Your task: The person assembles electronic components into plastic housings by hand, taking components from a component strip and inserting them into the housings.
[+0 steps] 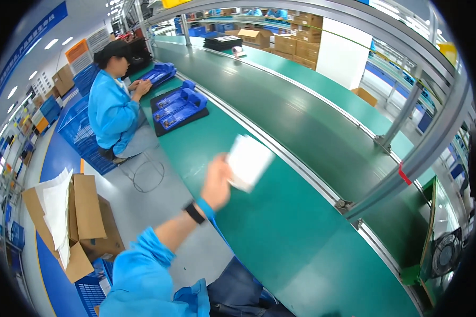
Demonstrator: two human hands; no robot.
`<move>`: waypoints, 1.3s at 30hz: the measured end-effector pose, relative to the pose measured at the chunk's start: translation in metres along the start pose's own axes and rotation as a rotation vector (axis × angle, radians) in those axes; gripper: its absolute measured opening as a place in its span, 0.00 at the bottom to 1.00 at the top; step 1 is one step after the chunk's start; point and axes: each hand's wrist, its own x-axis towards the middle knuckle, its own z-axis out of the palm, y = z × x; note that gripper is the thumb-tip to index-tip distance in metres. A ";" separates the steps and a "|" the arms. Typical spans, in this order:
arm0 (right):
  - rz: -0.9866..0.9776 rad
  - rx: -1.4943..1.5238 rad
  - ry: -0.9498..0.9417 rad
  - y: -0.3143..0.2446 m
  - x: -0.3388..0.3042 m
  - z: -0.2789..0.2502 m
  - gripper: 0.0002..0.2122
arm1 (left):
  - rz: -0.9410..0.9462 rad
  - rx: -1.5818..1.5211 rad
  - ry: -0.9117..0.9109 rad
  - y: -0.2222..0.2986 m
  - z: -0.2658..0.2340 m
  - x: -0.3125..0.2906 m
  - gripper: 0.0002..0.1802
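My left hand [217, 182] is stretched out over the green worktop [301, 232], its fingers closed on the near-left edge of a white flat rectangular piece [251, 162]. Motion blurs both the hand and the piece, so I cannot tell whether it is a thin box or folded paper. It is held tilted above the worktop. A blue sleeve, pushed up the forearm, and a black wristband show on this arm. My right hand is out of view. Beyond the white piece, a black mat [181, 113] carries blue moulded trays [180, 108] with small parts in them.
A co-worker [111, 105] in blue sits at the far left, both hands at another blue tray [161, 73]. The dark green conveyor [291, 100] runs alongside the worktop behind a metal rail. An opened carton [92, 211] stands left of me. A metal post [407, 164] rises at right.
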 end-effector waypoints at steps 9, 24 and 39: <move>0.069 -0.144 -0.038 -0.031 0.005 0.022 0.12 | -0.414 0.753 0.207 -0.165 -0.189 0.145 0.23; 0.099 -0.171 -0.016 -0.026 0.008 0.029 0.10 | -0.572 0.472 0.386 -0.177 -0.207 0.193 0.26; 0.174 -0.195 -0.044 -0.045 0.014 0.032 0.06 | -0.814 -0.619 0.589 -0.171 -0.188 0.207 0.11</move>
